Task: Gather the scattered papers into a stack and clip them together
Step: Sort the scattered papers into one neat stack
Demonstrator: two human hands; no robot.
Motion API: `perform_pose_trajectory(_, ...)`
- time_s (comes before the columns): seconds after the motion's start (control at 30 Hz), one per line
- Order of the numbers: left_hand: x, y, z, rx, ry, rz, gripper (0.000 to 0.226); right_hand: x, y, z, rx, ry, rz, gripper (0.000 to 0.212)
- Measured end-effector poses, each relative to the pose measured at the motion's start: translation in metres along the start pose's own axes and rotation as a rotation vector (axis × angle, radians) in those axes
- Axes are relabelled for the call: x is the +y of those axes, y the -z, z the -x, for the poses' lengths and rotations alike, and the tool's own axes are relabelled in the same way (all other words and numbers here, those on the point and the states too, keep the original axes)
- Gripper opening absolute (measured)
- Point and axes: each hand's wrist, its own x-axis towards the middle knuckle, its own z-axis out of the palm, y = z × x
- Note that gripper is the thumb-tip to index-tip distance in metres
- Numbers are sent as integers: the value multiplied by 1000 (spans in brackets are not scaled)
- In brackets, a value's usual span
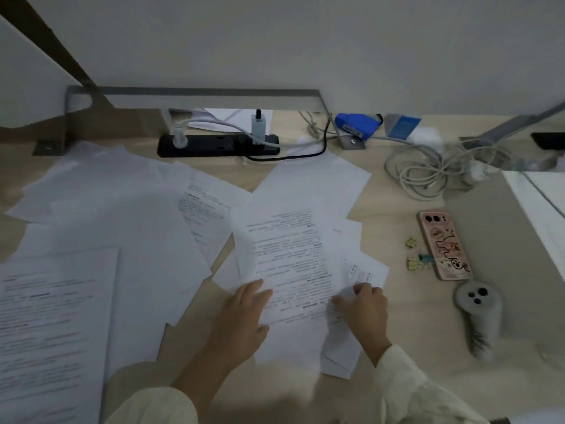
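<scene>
Your left hand (244, 313) lies flat and open, palm down, on the lower left edge of a printed sheet (290, 261) in the middle of the desk (428, 316). Your right hand (363, 310) is curled, thumb and fingers pinching the lower right corner of the same small pile, where a few sheets fan out beneath it. The rest of the papers (116, 209) are still scattered: a broad overlapping spread covers the left half of the desk, with a printed page (46, 332) nearest you at the left edge and another page of text (204, 203) poking out between the two groups. The binder clips (417, 255), yellow and teal, sit untouched to the right of the pile, just beside a pink phone (443, 243) lying face down. A grey controller (480, 319) rests below the phone. At the back of the desk a black power strip (218, 145) holds plugs, and a coil of white cable (428, 172) lies to its right
</scene>
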Motion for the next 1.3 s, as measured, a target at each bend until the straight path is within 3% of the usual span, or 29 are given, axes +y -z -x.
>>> perform_pose_trajectory(0.13,6,-1,-2,69,23,16,54,4,9,-6,-93,104,-103,5)
perform_pose_trajectory(0.23,16,10,-16,207,-71,-60,55,11,26,-12,-1,267,14,19)
perform_pose_trajectory(0.3,23,17,-30,302,-140,-89,70,16,39,-20,33,387,202,29)
perform_pose_trajectory(0.4,40,29,-51,338,-246,-142,85,18,54,-28,9,555,246,30)
perform_pose_trajectory(0.47,47,29,-63,312,-289,-212,83,16,59,-30,12,648,208,28)
perform_pose_trajectory(0.53,48,24,-70,272,-302,-272,66,14,57,-34,-29,692,161,25)
perform_pose_trajectory(0.63,39,19,-71,239,-284,-317,28,14,52,-44,-48,552,25,22)
perform_pose_trajectory(0.73,34,16,-68,232,-301,-353,17,24,50,-58,38,270,-27,46)
perform_pose_trajectory(0.8,34,17,-66,267,-322,-325,11,28,49,-64,46,188,16,58)
perform_pose_trajectory(0.87,35,20,-68,311,-322,-287,9,28,48,-70,61,182,77,59)
perform_pose_trajectory(1.03,40,24,-77,315,-312,-251,6,26,51,-73,-28,233,264,37)
perform_pose_trajectory(1.13,46,25,-79,283,-306,-216,5,22,56,-64,-75,309,-14,6)
perform_pose_trajectory(1.3,53,33,-82,287,-315,-179,9,15,81,-48,-306,489,-264,26)
